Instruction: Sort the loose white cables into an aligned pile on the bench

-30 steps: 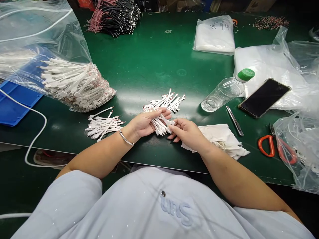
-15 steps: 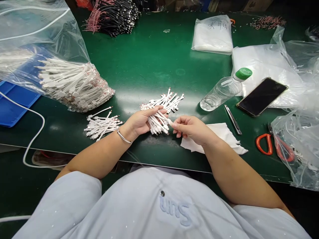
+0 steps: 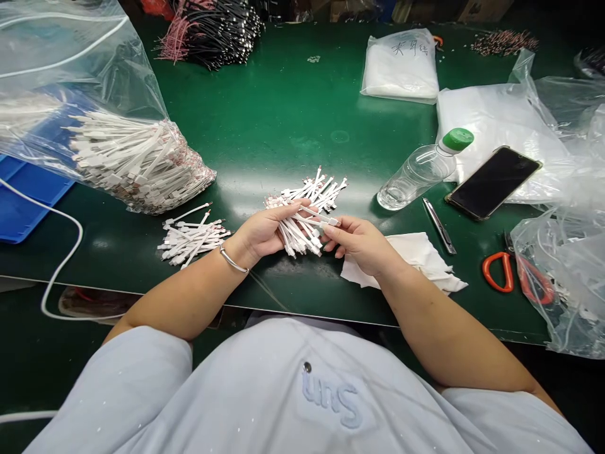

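My left hand is closed around a bunch of short white cables with flat white connectors, the thumb lying over the top. Between the thumb and fingers of my right hand is the connector end of a single white cable, whose other end reaches back over the bunch. Just beyond my left hand lies a loose pile of similar white cables with reddish tips. Left of my left wrist is another small pile of white cables. A white cloth is under and beside my right wrist.
A clear bag of white cables lies by a blue tray at left. To the right are a bottle, a phone, a utility knife, orange-handled scissors and plastic bags. Black cables lie at the back.
My right hand has raised the connector end of one cable slightly, so that cable now lies apart from the bunch across its top. My left hand stays about where it was.
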A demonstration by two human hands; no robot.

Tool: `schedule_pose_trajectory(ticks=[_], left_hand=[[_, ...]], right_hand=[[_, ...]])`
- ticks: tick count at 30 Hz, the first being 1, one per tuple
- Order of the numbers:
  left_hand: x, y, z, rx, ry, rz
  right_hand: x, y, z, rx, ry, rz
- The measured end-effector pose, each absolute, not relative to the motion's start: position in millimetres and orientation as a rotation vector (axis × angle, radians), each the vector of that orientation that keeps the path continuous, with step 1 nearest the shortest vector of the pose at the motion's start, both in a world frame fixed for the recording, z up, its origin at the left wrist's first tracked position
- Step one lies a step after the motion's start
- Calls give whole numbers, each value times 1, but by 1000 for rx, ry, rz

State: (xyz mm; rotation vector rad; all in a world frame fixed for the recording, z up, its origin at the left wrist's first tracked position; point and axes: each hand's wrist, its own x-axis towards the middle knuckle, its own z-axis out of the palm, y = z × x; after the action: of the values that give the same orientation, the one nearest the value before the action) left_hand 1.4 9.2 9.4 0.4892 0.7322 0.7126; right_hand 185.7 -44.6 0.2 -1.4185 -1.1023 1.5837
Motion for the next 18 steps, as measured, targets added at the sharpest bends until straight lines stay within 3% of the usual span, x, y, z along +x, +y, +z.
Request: schedule_pose_trajectory(ticks=[5,12,18], left_hand=[[2,9,11,493,720,720],[2,9,12,506,736,725],[2,9,13,498,732,748]], right_hand=[[183,-46,-4,-1297,-1039,1784],[183,-46,-2,-1342,-961,1660],[182,-50,1,-1373,-1175,1784]])
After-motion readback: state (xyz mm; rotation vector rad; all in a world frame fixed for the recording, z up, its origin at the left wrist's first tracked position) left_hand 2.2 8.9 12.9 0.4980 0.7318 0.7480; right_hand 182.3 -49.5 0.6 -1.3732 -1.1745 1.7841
